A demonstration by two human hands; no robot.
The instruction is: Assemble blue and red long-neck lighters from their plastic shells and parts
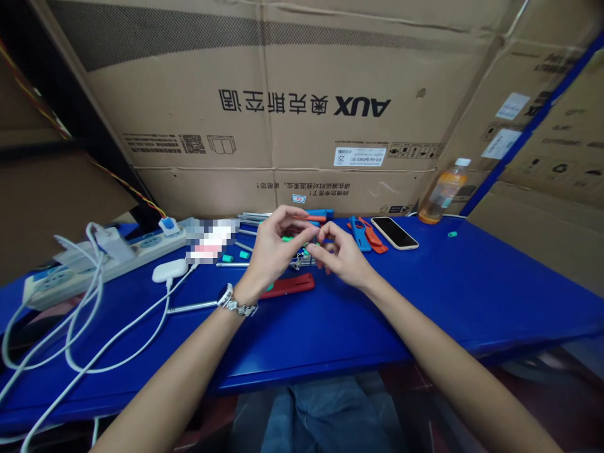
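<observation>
My left hand [279, 246] and my right hand [340, 253] meet over the blue table, thumbs and fingers pinched close together. Whatever lies between the fingertips is too small and too covered to name. Below them are small metal parts [302, 259] and a metal rod [232, 265]. A red plastic handle piece [290, 286] lies just in front of my left hand. Behind the hands are blue handle pieces [323, 214] and more metal rods [255, 218]. Small green caps [244, 255] are scattered left of my left hand.
Right of my hands lie a blue handle piece [360, 234], a red one [376, 238] and a phone [395, 233]. A drink bottle [443, 192] stands farther right. White cables [99, 270], a power strip [141, 251] and a white case [170, 270] fill the left. A large carton [283, 145] walls the back.
</observation>
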